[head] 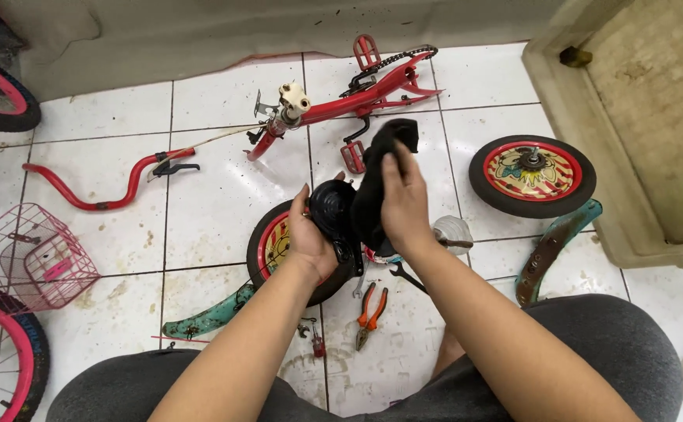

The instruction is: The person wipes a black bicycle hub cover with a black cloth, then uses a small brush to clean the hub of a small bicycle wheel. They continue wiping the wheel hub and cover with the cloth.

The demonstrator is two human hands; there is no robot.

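The left hand cups a black bicycle saddle from beneath, fingers curled up round its left edge and thumb near the top, so the seat is tipped up on edge with its broad ribbed face turned toward the camera. Its long axis runs roughly up and down in the view, though which end is the nose cannot be told, since the cloth hides the right half. The saddle looks dark, glossy and ridged in concentric lines, with a black bracket hanging below it. It is held directly over the small red-and-yellow wheel that lies flat on the white tiled floor. To the right of the saddle, the right hand presses a black cloth against it, fingers closed over the fabric and bunching it, with a loose end of the cloth sticking up above the knuckles. Beyond the wheel lies the red bicycle frame; left of the wheel is the red handlebar; just below the wheel lie orange-handled pliers; well to its right rests a second wheel.
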